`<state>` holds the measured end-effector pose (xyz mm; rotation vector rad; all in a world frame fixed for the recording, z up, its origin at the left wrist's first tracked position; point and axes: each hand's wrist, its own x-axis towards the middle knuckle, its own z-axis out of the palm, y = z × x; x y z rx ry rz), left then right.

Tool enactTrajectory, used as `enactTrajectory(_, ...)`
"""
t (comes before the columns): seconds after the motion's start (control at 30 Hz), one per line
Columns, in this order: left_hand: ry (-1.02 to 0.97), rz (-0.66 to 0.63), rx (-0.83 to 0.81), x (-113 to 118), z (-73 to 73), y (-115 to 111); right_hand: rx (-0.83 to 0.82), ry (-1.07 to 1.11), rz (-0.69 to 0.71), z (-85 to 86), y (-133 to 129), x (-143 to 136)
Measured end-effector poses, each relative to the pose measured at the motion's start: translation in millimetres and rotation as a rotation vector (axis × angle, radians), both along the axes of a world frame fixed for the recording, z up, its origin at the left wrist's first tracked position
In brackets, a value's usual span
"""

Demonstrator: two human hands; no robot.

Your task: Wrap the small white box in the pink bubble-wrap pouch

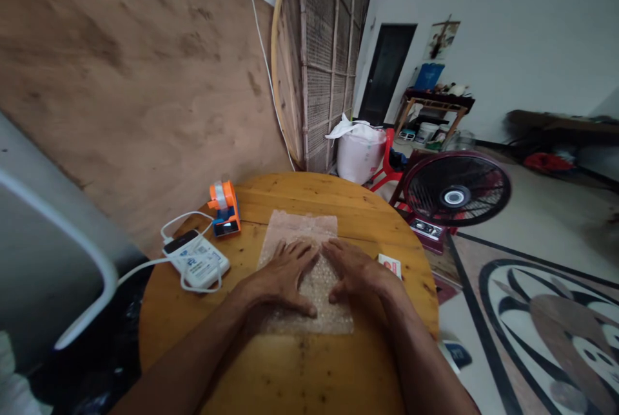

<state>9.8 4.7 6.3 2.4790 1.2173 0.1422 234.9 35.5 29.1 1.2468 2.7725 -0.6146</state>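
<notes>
A sheet or bag of clear bubble wrap (316, 286) lies flat on the round wooden table (309, 376). My left hand (287, 276) rests on its left and middle part, fingers spread and thumb pointing right. On its right side lies my right hand (355, 270), fingers stretched toward the middle. The fingertips of both hands come close together near the centre of the wrap. Both palms face down, and neither hand grips anything. Whether anything lies under the wrap or the palms, I cannot tell.
An orange and blue tape dispenser (225, 209) stands at the table's back left. Nearby lies a white power bank (198, 267) with cables. A small red and white box (389, 265) sits near the right edge. Beyond it stand a dark fan (455, 189) and a white sack (360, 154).
</notes>
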Motion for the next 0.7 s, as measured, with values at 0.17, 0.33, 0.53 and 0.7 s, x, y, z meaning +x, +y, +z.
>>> enactTrajectory(0.17,-0.042,0.035,0.019,-1,-3.9,3,-0.004,0.001,-0.043,-0.5,0,-1)
enactTrajectory(0.33,-0.096,0.063,0.105,-1,-1.2,4,0.025,0.052,-0.056,-2.3,0,-1)
enactTrajectory(0.53,-0.097,-0.005,0.186,10,3.2,-4,0.035,0.052,-0.062,-3.7,1,-2)
enactTrajectory(0.7,-0.075,0.003,0.208,14,-0.1,-6,0.028,0.04,-0.071,-6.0,2,-3)
